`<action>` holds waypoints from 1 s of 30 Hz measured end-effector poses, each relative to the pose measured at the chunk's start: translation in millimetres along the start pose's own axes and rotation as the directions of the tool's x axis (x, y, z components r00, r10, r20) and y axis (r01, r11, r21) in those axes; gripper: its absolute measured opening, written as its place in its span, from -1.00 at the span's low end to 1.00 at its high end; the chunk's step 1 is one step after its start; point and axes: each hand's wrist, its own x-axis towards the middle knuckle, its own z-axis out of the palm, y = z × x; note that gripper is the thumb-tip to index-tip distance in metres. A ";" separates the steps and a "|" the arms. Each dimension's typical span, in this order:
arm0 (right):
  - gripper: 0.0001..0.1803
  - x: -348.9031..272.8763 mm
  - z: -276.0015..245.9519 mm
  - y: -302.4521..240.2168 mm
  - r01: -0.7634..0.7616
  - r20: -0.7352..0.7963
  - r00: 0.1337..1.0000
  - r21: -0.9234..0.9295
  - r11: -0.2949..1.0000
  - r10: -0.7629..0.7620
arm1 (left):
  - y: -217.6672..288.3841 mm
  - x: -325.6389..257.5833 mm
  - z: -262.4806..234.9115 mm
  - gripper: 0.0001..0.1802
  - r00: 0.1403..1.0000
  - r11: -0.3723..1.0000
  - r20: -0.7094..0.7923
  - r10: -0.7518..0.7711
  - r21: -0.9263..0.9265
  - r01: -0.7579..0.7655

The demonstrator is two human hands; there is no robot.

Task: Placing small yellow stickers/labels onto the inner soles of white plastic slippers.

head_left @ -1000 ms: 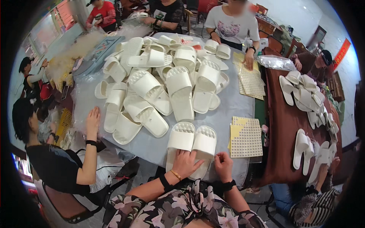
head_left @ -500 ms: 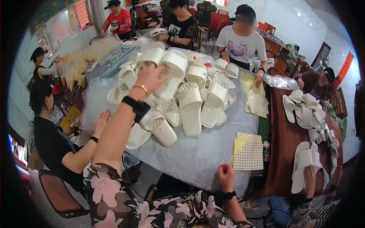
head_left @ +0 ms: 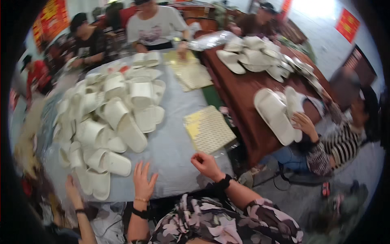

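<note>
My left hand (head_left: 144, 181) is over the near edge of the grey-covered table (head_left: 172, 162), palm down with fingers spread and nothing in them. The closest slipper (head_left: 120, 163) in the heap lies just to its left, not touched. My right hand (head_left: 207, 166) has its fingers curled in at the table edge; whether anything small is inside is hidden. Just beyond it lies a yellow sticker sheet (head_left: 209, 129) with rows of small pale labels. White slide slippers (head_left: 126, 126) are piled on the table's left half, toes and soles pointing various ways.
More sticker sheets (head_left: 189, 73) lie farther back, by a person in a white shirt. On the right, a brown-covered table (head_left: 235, 97) bears more white slippers (head_left: 254, 55); a co-worker's hand (head_left: 304, 126) touches a pair. Another person's hand (head_left: 73, 191) is at the table's left edge.
My left hand has come back from the slipper heap to the near table edge, empty. The view has swung right. My right hand stays curled near the sticker sheet.
</note>
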 end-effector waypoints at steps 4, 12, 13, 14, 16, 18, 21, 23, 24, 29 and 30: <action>-0.91 13.9 -87.1 -49.2 0.103 -0.280 0.950 -0.130 0.986 -0.136 | 9.6 -20.5 33.0 -0.34 0.996 0.982 0.024 0.085 0.170 -0.088; -0.74 23.8 -279.8 -54.8 -0.253 -0.632 0.631 -0.716 0.651 -0.450 | 17.0 -18.4 38.5 -0.39 0.992 0.971 -0.016 0.122 0.207 -0.116; -0.69 26.2 -299.5 -41.3 -0.312 -0.576 0.578 -0.811 0.495 -0.578 | 17.4 -20.0 37.8 -0.39 0.992 0.971 -0.019 0.123 0.207 -0.117; -0.69 26.2 -316.5 -26.0 -0.310 -0.575 0.575 -0.812 0.495 -0.582 | 17.8 -21.3 36.9 -0.39 0.993 0.971 -0.020 0.118 0.209 -0.111; -0.50 28.4 -335.9 -13.1 -0.591 -0.711 0.620 -0.702 0.397 -0.332 | 17.8 -21.6 35.3 -0.39 0.993 0.971 -0.026 0.115 0.213 -0.107; -0.42 30.8 -349.7 -12.4 -0.591 -0.700 0.706 -0.666 0.455 -0.108 | 18.6 -21.6 34.6 -0.39 0.993 0.969 -0.026 0.112 0.223 -0.104; -0.35 42.4 -343.2 -7.4 -0.553 -0.630 0.777 -0.664 0.504 0.023 | 12.4 -23.7 37.3 -0.38 0.994 0.968 -0.025 0.107 0.231 -0.098; -0.38 55.9 -335.2 0.9 -0.559 -0.657 0.738 -0.725 0.402 -0.157 | 14.3 -23.4 35.7 -0.38 0.994 0.968 -0.030 0.101 0.236 -0.091; -0.35 64.2 -339.2 0.7 -0.543 -0.650 0.757 -0.679 0.494 -0.061 | 15.2 -24.1 34.9 -0.38 0.996 0.967 -0.031 0.089 0.241 -0.079; -0.48 96.9 -373.8 40.5 -0.552 -0.735 0.676 -0.463 0.693 0.048 | 11.1 -27.3 39.2 -0.37 0.992 0.958 -0.054 0.111 0.270 -0.093; -0.56 98.1 -382.7 48.8 -0.498 -0.736 0.666 -0.317 0.807 0.121 | 11.5 -25.5 41.1 -0.37 0.991 0.958 -0.057 0.117 0.271 -0.098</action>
